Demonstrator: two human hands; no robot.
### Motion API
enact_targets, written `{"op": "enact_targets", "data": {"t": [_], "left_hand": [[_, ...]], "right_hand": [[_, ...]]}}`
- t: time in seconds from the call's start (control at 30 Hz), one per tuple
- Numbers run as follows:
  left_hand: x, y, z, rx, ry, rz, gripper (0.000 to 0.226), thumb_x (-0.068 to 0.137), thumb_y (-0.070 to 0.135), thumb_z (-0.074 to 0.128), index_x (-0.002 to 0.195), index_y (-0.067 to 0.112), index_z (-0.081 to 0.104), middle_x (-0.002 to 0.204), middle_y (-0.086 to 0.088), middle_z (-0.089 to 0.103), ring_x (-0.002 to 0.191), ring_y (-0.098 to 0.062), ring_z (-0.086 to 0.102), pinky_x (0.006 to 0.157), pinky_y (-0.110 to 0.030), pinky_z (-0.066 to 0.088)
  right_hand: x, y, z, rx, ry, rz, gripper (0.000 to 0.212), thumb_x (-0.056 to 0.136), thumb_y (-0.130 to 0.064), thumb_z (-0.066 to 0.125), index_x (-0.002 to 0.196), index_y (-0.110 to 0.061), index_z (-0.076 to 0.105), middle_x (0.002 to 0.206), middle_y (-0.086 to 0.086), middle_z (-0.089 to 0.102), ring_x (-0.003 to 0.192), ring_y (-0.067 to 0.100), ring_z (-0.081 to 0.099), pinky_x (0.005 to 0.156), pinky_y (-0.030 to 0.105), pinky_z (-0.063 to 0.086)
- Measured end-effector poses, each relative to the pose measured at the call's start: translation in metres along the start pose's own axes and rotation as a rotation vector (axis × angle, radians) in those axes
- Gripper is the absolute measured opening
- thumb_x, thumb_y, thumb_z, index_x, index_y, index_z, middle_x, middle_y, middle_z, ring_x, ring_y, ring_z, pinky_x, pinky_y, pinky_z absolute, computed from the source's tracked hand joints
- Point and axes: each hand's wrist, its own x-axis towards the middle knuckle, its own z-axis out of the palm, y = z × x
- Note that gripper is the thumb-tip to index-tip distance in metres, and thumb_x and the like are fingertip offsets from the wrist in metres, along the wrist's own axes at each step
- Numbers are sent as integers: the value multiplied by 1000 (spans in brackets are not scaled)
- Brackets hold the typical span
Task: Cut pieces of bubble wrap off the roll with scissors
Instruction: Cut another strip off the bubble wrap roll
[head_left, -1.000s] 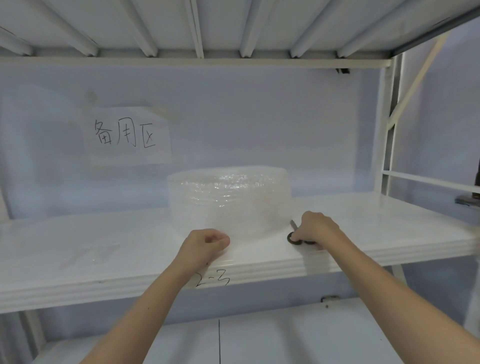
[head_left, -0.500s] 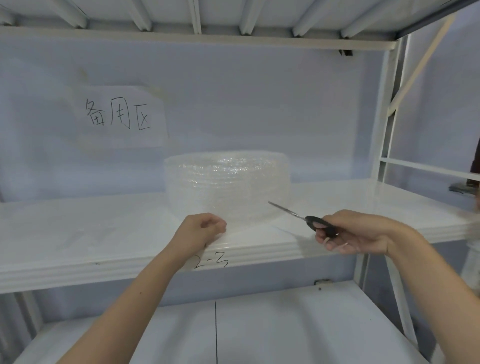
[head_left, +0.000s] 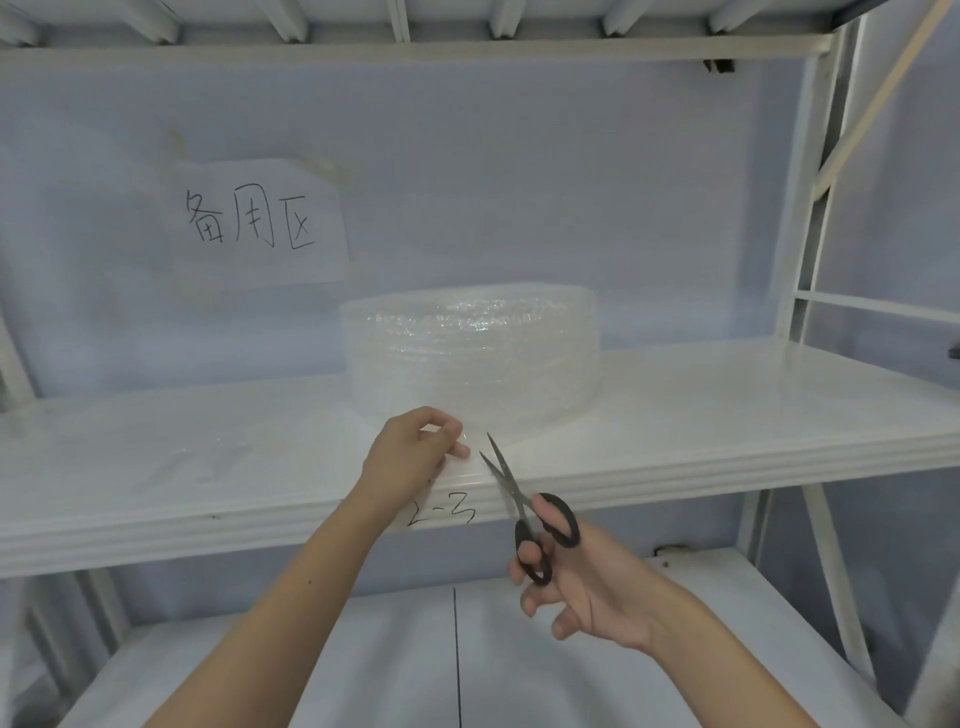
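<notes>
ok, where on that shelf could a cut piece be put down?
Bare shelf right of the bubble wrap roll, and left of it under the paper sign. Crowded at the front edge: left hand and scissors.

The left hand (head_left: 413, 451) hides the bubble wrap's (head_left: 470, 358) loose edge.

Both my forearms are bare to the frame edge, no sleeves. My left hand (head_left: 413, 454) and right hand (head_left: 589, 587): no gloves, rings, watch or bands. Nails short, unpainted. Small dark mole on left forearm.
</notes>
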Motion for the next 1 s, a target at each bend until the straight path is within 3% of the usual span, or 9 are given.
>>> {"op": "enact_targets", "data": {"t": [0.23, 0.77, 0.9, 1.0], "left_hand": [[-2, 7, -3, -64, 7, 4, 13, 93, 25, 65, 91, 14, 73, 78, -1, 78, 58, -9, 51, 42, -12, 36], [-4, 13, -6, -56, -23, -76, 24, 93, 34, 65, 96, 11, 70, 78, 0, 78, 65, -12, 53, 45, -16, 37], [-7, 18, -2, -75, -58, -96, 40, 92, 47, 61, 86, 8, 67, 70, -4, 74, 60, -13, 51, 46, -14, 40], [-9, 18, -3, -58, -106, -77, 34, 93, 39, 64, 81, 7, 68, 68, -4, 72, 59, -13, 49, 46, -13, 39]], "right_hand": [[5, 2, 1, -1, -22, -2, 51, 81, -65, 56, 70, -15, 52, 76, 3, 57, 61, 21, 58, 39, 25, 46], [32, -10, 10, 54, -56, -128, 50, 81, -65, 59, 71, -16, 51, 76, 2, 56, 57, 18, 54, 38, 23, 44], [33, -7, 8, 40, -55, -145, 49, 76, -64, 58, 72, -15, 50, 76, 2, 55, 56, 18, 53, 38, 24, 45], [34, -9, 8, 24, -45, -164, 49, 77, -63, 57, 73, -16, 49, 76, 1, 55, 56, 17, 54, 38, 24, 45]]}}
